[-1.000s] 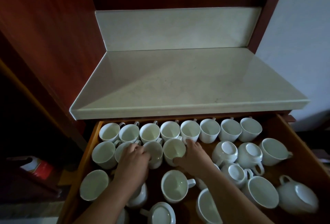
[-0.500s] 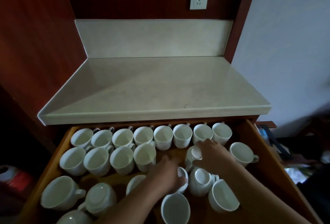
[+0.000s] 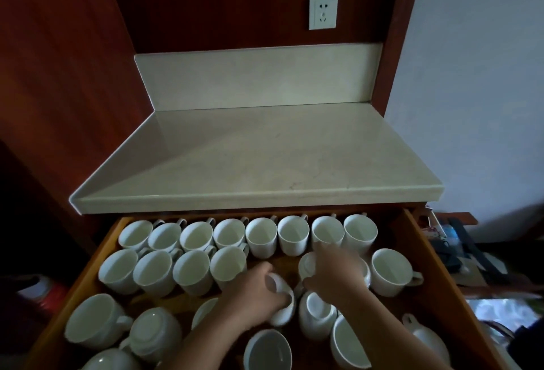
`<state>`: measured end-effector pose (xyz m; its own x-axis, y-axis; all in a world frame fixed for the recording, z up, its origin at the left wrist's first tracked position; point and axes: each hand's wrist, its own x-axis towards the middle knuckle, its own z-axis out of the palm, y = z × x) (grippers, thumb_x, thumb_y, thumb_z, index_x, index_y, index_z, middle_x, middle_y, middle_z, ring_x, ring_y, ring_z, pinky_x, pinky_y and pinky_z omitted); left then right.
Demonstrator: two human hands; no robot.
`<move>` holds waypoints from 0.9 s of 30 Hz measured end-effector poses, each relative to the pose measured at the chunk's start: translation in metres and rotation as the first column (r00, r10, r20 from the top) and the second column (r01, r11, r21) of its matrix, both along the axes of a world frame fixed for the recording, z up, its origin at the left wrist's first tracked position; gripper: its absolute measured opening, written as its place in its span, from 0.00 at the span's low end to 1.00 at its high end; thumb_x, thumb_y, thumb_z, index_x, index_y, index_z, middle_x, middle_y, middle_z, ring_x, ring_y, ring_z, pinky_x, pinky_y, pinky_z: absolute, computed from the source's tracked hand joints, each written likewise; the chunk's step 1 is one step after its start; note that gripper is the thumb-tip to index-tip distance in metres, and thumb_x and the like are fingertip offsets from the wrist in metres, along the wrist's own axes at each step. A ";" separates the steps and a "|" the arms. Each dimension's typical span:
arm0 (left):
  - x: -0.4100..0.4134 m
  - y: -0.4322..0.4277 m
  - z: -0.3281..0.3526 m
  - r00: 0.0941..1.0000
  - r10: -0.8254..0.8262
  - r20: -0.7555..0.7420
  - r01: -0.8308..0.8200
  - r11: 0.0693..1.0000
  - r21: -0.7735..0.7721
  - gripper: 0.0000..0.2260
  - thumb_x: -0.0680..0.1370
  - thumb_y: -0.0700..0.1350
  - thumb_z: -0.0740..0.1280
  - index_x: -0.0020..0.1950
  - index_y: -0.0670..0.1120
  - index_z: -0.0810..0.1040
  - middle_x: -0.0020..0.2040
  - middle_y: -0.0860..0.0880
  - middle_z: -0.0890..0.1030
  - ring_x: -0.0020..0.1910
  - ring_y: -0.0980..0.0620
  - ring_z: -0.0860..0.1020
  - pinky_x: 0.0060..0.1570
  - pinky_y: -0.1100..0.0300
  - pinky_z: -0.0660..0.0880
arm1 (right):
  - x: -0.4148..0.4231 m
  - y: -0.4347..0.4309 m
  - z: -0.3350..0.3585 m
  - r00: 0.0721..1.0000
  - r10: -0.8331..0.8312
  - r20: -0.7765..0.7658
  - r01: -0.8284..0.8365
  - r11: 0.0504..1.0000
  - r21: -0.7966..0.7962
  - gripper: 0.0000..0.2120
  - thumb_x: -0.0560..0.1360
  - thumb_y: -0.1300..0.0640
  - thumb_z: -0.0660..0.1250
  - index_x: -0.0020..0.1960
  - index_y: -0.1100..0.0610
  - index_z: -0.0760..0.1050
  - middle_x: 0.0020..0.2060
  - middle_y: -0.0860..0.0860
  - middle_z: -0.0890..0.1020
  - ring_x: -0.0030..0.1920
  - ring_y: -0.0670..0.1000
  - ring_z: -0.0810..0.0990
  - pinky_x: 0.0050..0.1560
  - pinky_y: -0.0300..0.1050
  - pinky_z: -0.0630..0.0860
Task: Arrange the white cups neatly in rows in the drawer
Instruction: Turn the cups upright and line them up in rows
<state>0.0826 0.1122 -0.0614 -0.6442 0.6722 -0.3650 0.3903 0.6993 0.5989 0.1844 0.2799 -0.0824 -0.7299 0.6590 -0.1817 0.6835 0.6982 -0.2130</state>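
Note:
An open wooden drawer (image 3: pixel 418 240) holds many white cups. Several upright cups form a back row (image 3: pixel 262 235), and several more form a second row (image 3: pixel 190 271) on the left. My left hand (image 3: pixel 250 296) grips a tipped cup (image 3: pixel 284 303) in the drawer's middle. To its right, my right hand (image 3: pixel 334 274) curls over an upturned cup (image 3: pixel 306 265). One upright cup (image 3: pixel 388 271) stands right of that hand. Loose cups, some upside down or on their sides (image 3: pixel 316 313), lie scattered along the front.
A pale stone counter (image 3: pixel 265 163) juts out over the drawer's back. Dark red wood panels flank it, with a wall socket (image 3: pixel 323 12) above. Cluttered items (image 3: pixel 459 251) sit on the floor to the right, and a red object (image 3: pixel 47 293) to the left.
Both hands left the second row's left part and went to the loose cups in the middle and right; each has taken hold of one. The view swung right and tilted up.

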 end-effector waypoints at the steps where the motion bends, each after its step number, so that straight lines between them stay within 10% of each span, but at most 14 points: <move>1: -0.003 -0.004 0.005 0.999 0.041 0.031 -0.042 0.998 0.050 0.23 0.66 0.63 0.72 0.60 0.62 0.74 0.50 0.58 0.81 0.47 0.57 0.81 0.46 0.55 0.79 | 0.001 0.002 0.003 1.000 -0.018 -0.019 0.018 1.000 -0.009 0.33 0.69 0.38 0.72 0.69 0.50 0.67 0.65 0.52 0.75 0.68 0.55 0.73 0.70 0.55 0.64; 9: -0.030 -0.030 0.036 0.771 0.211 0.600 -0.506 0.776 0.377 0.13 0.71 0.52 0.76 0.55 0.55 0.83 0.58 0.42 0.83 0.54 0.40 0.84 0.54 0.41 0.82 | 0.016 0.002 0.046 0.831 -0.306 -0.465 0.105 0.906 -0.409 0.29 0.68 0.46 0.80 0.66 0.47 0.73 0.56 0.47 0.77 0.47 0.45 0.78 0.39 0.35 0.72; 14: -0.039 -0.039 0.045 0.398 0.125 0.909 -0.776 0.574 0.262 0.26 0.68 0.47 0.74 0.64 0.41 0.77 0.55 0.36 0.83 0.53 0.37 0.82 0.60 0.40 0.77 | 0.015 -0.011 0.058 0.399 -0.835 -0.379 -0.302 0.270 -0.914 0.24 0.71 0.56 0.77 0.65 0.58 0.77 0.58 0.61 0.82 0.54 0.59 0.84 0.49 0.56 0.83; 19: -0.052 -0.050 0.041 0.387 0.016 0.922 -0.747 0.591 0.303 0.29 0.69 0.51 0.78 0.66 0.42 0.78 0.51 0.38 0.86 0.48 0.40 0.85 0.70 0.39 0.70 | 0.012 -0.035 0.072 0.400 -0.901 -0.169 -0.422 -0.018 -0.906 0.16 0.82 0.48 0.65 0.59 0.61 0.79 0.49 0.60 0.85 0.45 0.54 0.88 0.44 0.50 0.82; 24: -0.065 -0.067 0.035 0.323 -0.012 0.946 -0.783 0.558 0.274 0.44 0.55 0.46 0.88 0.67 0.38 0.77 0.59 0.34 0.83 0.57 0.36 0.83 0.62 0.39 0.78 | 0.004 -0.051 0.055 0.313 -0.945 -0.100 -0.410 -0.039 -0.911 0.26 0.82 0.42 0.61 0.40 0.58 0.87 0.38 0.57 0.82 0.38 0.56 0.81 0.45 0.51 0.75; 27: -0.069 -0.074 0.036 0.268 -0.022 0.963 -0.844 0.478 0.246 0.32 0.66 0.49 0.84 0.66 0.39 0.78 0.59 0.34 0.83 0.56 0.36 0.84 0.56 0.38 0.82 | 0.008 -0.059 0.049 0.394 -0.906 -0.158 -0.410 -0.019 -0.912 0.17 0.76 0.49 0.69 0.38 0.61 0.86 0.41 0.62 0.82 0.43 0.62 0.81 0.57 0.61 0.74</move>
